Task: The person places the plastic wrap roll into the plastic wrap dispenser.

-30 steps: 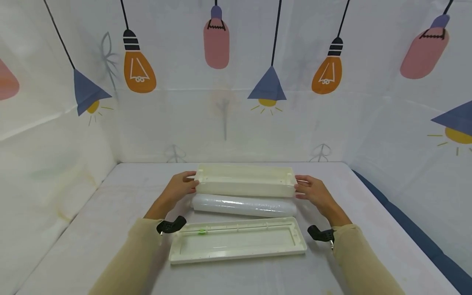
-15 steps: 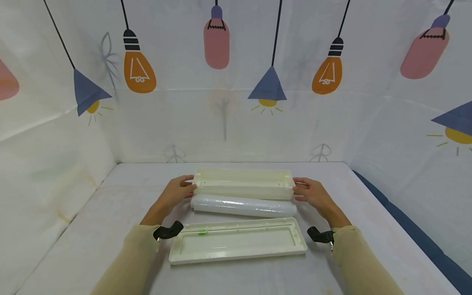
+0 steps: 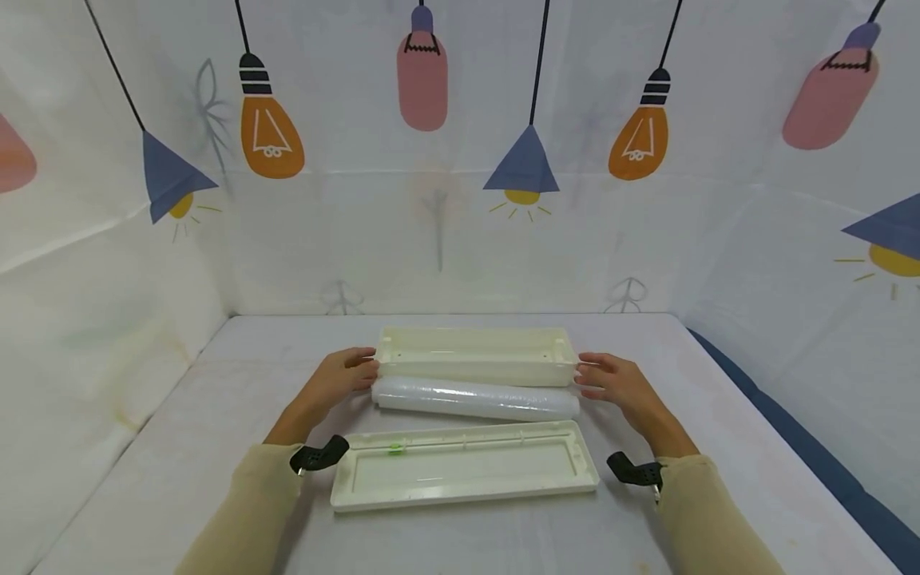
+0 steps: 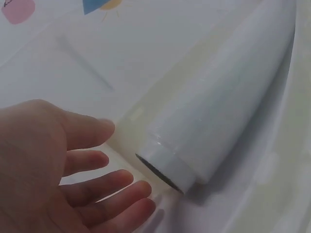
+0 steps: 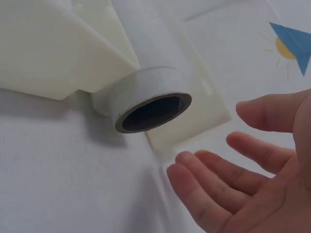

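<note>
A long cream plastic box (image 3: 476, 369) sits toward the back of the table, its hollow side up. Just in front of it lies a roll of cling film (image 3: 474, 399), whose hollow core end (image 5: 153, 114) shows in the right wrist view. Nearest to me is the flat cream lid (image 3: 463, 497), inner side up, with a small green piece on its rail. Beside the box's left end is my left hand (image 3: 334, 387), fingers spread loosely and gripping nothing. My right hand (image 3: 621, 387) is at the right end, fingers relaxed and apart from the box in the right wrist view.
A white cloth covers the table (image 3: 460, 547). White curtain walls (image 3: 460, 239) printed with lamps stand behind and at both sides. Dark blue fabric (image 3: 812, 447) runs along the right edge.
The box has come down and slightly toward me, onto the table behind the roll. Both hands have loosened from its ends, the right one drawing away outward. Roll and lid stayed put.
</note>
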A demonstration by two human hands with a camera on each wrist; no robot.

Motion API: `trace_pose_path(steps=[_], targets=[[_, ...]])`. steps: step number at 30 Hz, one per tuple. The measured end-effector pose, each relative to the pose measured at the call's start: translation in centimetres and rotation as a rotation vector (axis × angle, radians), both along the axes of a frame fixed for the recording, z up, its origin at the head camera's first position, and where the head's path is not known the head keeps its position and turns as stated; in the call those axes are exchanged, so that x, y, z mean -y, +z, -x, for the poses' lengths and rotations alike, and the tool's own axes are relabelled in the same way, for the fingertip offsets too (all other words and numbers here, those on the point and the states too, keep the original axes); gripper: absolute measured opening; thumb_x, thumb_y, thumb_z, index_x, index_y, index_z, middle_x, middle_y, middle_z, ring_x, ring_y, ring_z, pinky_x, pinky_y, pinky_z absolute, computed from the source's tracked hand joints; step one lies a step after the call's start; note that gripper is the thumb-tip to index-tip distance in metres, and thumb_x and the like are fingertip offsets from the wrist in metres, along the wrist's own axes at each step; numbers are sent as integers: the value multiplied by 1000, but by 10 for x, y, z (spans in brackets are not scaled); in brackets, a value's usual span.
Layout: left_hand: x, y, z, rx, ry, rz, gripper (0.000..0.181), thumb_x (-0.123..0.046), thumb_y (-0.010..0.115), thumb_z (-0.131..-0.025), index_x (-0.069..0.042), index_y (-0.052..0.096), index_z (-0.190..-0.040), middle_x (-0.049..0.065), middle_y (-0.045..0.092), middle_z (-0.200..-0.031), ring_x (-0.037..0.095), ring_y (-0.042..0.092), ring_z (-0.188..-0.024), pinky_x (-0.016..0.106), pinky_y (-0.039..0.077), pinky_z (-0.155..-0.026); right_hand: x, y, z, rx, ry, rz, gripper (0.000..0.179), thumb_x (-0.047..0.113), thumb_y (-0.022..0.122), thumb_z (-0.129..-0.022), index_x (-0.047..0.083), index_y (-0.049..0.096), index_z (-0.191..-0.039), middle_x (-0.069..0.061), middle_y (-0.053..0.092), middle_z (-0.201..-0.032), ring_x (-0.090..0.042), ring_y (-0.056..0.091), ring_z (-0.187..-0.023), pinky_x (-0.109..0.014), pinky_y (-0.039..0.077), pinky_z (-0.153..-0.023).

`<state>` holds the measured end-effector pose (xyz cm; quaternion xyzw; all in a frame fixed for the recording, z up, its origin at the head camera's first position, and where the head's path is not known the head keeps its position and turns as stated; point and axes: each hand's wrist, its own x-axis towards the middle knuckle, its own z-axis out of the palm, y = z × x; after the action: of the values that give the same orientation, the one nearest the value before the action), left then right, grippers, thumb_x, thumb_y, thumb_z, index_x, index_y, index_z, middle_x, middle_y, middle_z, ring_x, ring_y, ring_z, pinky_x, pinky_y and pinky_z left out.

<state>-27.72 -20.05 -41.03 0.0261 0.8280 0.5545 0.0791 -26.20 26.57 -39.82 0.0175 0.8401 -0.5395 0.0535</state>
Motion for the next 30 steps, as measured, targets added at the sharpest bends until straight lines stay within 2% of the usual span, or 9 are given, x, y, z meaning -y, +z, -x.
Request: trace_pose_path(steps=[5,7,13,17,23,30], targets=[[7,2,-9,-9,20,-3,55,-30,62,-101,4,50,-142,23,57,-137,30,64,-116,39,53,-96,-5,-5,-7,-37,-55,-4,51,29,61,-102,-6,50,-139,-24,59,-134,-29,65,-112,-34,57,-88],[9,3,-13,-8,24,-13,52,-29,63,-101,4,53,-139,23,59,-135,30,64,-114,38,53,-95,-6,-6,-10,-47,-51,-18,49,29,62,-101,-5,53,-136,-23,61,-131,-26,66,-109,-33,57,-87],[10,3,-26,17,29,-15,47,-27,63,-101,3,56,-137,19,63,-128,28,65,-112,39,54,-95,-8,-7,-20,-24,-4,-32,50,33,65,-99,-3,55,-134,-21,61,-131,-30,65,-113,-38,55,-92],[7,1,-33,29,45,20,46,-29,63,-100,0,57,-136,16,65,-127,26,65,-110,40,53,-95,-7,-8,-25,-5,46,-31,50,31,66,-99,-3,55,-134,-19,61,-130,-28,64,-111,-40,55,-92],[2,2,-45,39,43,86,42,-26,59,-101,-1,59,-134,12,69,-115,24,66,-103,45,52,-94,-3,-10,-30,26,101,-32,47,29,67,-97,-2,57,-131,-17,62,-129,-25,63,-106,-42,55,-92],[-5,1,-53,32,41,129,42,-25,60,-100,-1,60,-134,10,68,-120,25,67,-103,51,47,-100,-2,-13,-33,19,164,-32,48,28,68,-97,-2,57,-132,-19,60,-131,-26,64,-108,-40,56,-89]])
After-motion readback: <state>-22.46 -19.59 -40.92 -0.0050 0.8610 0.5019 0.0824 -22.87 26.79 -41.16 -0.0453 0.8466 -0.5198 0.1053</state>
